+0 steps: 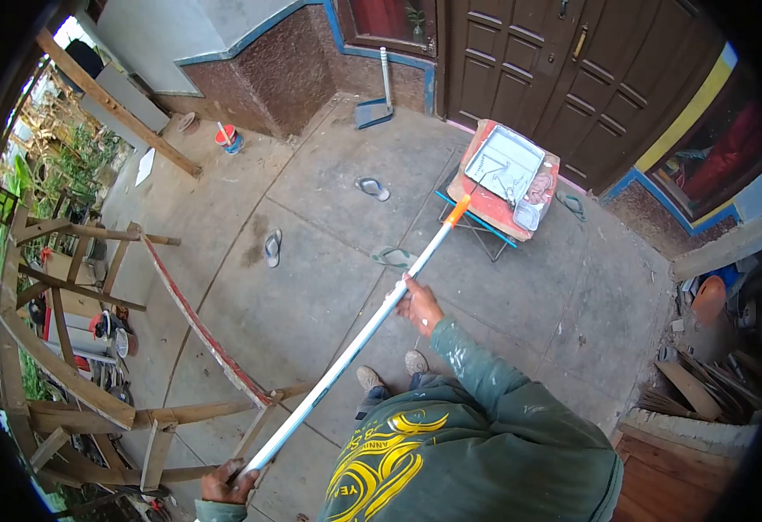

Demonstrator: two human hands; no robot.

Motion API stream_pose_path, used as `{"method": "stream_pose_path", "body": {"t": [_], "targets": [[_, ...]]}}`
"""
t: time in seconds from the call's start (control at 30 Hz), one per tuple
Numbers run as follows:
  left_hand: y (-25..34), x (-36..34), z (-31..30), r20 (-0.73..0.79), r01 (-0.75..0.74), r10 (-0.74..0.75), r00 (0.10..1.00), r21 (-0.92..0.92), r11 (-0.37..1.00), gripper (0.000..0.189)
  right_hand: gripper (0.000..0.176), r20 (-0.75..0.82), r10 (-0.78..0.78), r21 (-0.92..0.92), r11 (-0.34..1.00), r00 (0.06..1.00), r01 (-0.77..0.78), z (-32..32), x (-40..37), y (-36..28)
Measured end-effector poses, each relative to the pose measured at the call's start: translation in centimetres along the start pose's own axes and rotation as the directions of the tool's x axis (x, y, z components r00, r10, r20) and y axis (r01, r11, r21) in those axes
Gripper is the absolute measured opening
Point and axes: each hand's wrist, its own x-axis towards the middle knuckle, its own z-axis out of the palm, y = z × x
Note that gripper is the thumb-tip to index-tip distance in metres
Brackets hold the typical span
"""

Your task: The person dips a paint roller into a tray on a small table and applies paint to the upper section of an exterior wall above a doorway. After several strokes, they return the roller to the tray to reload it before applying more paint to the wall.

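Observation:
A long white extension pole (346, 358) slants across the view, held in both my hands. My right hand (420, 306) grips its middle, with white paint specks on the skin. Near the lower end, my left hand (228, 483) is wrapped around the pole. The orange tip (458, 211) at the far end reaches the edge of a red-topped stool (485, 209). Beyond the tip, a thin wire roller frame (483, 183) extends over a white paint tray (524, 150); the roller itself is hard to make out. A crumpled rag (539, 188) and a small clear container (527, 215) sit beside the tray.
A wooden frame (198, 413) with a red-edged curved strip (198, 322) stands at left. Slippers (274, 248) are scattered on the concrete floor. A blue dustpan (373, 113) and a paint bucket (228, 139) are near the wall. Brown double doors (520, 65) stand behind the stool.

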Motion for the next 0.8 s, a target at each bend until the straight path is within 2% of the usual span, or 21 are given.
{"method": "stream_pose_path", "body": {"t": [0.07, 0.17, 0.23, 0.27, 0.3, 0.33, 0.37, 0.4, 0.47, 0.5, 0.57, 0.6, 0.63, 0.67, 0.73, 0.8], "targets": [[-1.5, -1.6, -1.2, -0.01, 0.016, -0.016, 1.0, 0.009, 1.0, 0.024, 0.035, 0.015, 0.091, 0.011, 0.996, 0.996, -0.091, 1.3, -2.2, 1.5], [-4.5, -3.0, -1.4, -0.065, 0.071, -0.073, 0.995, -0.043, 0.997, 0.022, 0.033, 0.065, 0.092, 0.05, 0.994, 0.994, -0.095, 2.3, -3.9, 2.4], [-2.8, -2.7, -1.0, -0.084, -0.007, -0.004, 0.996, -0.136, 0.991, 0.024, 0.033, 0.074, 0.09, 0.036, 0.995, 0.993, -0.093, 1.6, -2.6, 2.0], [-1.3, -1.7, -0.9, -0.04, 0.005, -0.004, 0.999, 0.044, 0.999, 0.026, 0.033, 0.019, 0.073, 0.018, 0.997, 0.997, -0.073, 1.0, -1.4, 1.5], [-1.5, -1.0, 0.3, -0.052, 0.016, -0.014, 0.999, 0.038, 0.999, 0.026, 0.034, -0.033, 0.055, 0.0, 0.999, 0.998, -0.055, 0.4, -0.2, 1.0], [-2.2, 0.2, 1.9, -0.12, -0.099, 0.12, 0.986, 0.163, 0.982, 0.026, 0.034, -0.021, 0.06, -0.007, 0.998, 0.998, -0.06, -0.4, 0.8, 0.3], [-2.5, 0.9, 2.9, -0.166, -0.204, 0.261, 0.951, 0.295, 0.933, 0.026, 0.035, -0.029, 0.001, 0.013, 1.0, 1.0, 0.0, -1.3, 1.7, -0.7], [-2.1, 1.0, 3.1, -0.17, -0.205, 0.262, 0.95, 0.294, 0.934, 0.026, 0.037, -0.042, -0.062, 0.034, 0.997, 0.997, 0.064, -1.6, 2.1, -1.3], [-1.6, 1.6, 3.6, -0.101, -0.204, 0.222, 0.97, 0.162, 0.966, 0.026, 0.038, -0.045, -0.059, 0.021, 0.998, 0.997, 0.06, -1.7, 2.1, -1.4], [-1.9, 1.4, 3.3, -0.101, -0.212, 0.23, 0.968, 0.159, 0.964, 0.026, 0.04, -0.048, -0.048, 0.009, 0.999, 0.998, 0.048, -1.7, 2.0, -1.4], [-2.6, 0.0, 1.6, -0.054, -0.055, 0.058, 0.997, 0.071, 0.996, 0.026, 0.037, -0.03, -0.017, 0.005, 1.0, 0.999, 0.017, -1.6, 1.3, 0.9], [-1.8, -0.7, 0.4, -0.035, -0.016, 0.018, 0.999, 0.061, 0.998, 0.026, 0.036, 0.002, 0.035, 0.001, 0.999, 0.999, -0.035, -1.1, 0.4, 2.3], [-3.5, -1.4, 0.0, -0.055, 0.017, -0.019, 0.998, -0.034, 0.999, 0.025, 0.035, 0.033, 0.088, -0.002, 0.996, 0.996, -0.088, -0.3, -0.4, 3.1], [-4.9, -2.3, -0.6, -0.082, 0.012, -0.013, 0.997, -0.011, 1.0, 0.023, 0.035, 0.027, 0.086, 0.005, 0.996, 0.996, -0.086, 0.3, -1.2, 3.7], [-4.9, -2.7, -1.2, -0.108, 0.008, -0.006, 0.994, 0.015, 1.0, 0.023, 0.034, 0.109, 0.08, 0.029, 0.996, 0.991, -0.083, 1.9, -3.1, 3.6], [-4.6, -2.2, -1.3, -0.069, 0.049, -0.044, 0.997, 0.065, 0.997, 0.024, 0.034, 0.07, 0.069, 0.021, 0.997, 0.995, -0.071, 1.0, -1.6, 3.4]]}}
